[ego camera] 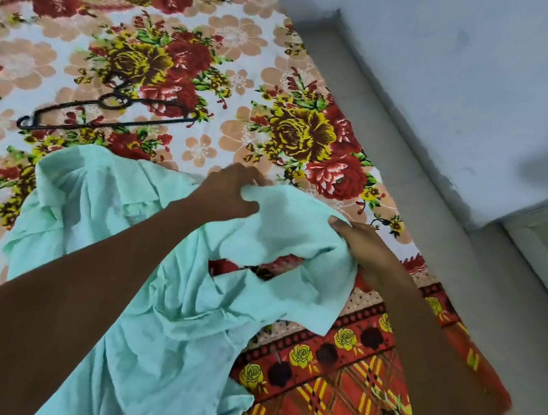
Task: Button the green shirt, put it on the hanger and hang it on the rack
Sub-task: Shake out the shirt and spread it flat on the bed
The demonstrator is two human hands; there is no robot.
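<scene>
Floral bedsheet (244, 41) fills frame. Green shirt (158, 296) crumpled, lower centre. Left hand (229, 191) and right hand (364, 249) both pinch its upper-edge fabric, fingers curled, centre-right. Black hanger (104, 117) left of centre, apart from shirt.

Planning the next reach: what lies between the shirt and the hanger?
Head view: only bare floral bedsheet lies between the shirt and the hanger; nothing else.
</scene>
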